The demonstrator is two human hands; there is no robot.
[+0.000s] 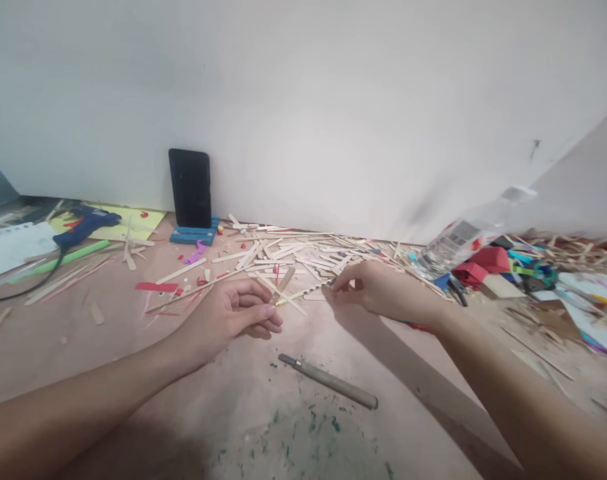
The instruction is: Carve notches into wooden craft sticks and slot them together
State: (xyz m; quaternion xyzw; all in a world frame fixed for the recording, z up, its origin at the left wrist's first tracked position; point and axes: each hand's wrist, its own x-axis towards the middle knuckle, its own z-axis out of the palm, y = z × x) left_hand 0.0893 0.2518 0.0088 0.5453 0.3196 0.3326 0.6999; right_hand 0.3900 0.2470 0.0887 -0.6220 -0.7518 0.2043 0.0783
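Observation:
My right hand is closed, with its fingertips pinching one end of a thin pencil with a black-and-pale pattern. The pencil lies slanted among loose wooden craft sticks, and its yellowish tip points toward my left hand. That left hand hovers just beside the tip, fingers loosely curled and apart, with nothing visible in them. A crossed craft stick lies close to its fingertips. In front of both hands rests a carving knife with a wooden handle, its blade toward the left.
A dark phone stands on a blue stand near the wall. A blue glue gun with a black cord lies at left. To the right, a clear plastic bottle leans beside red pieces and piled scraps. Green shavings dot the front.

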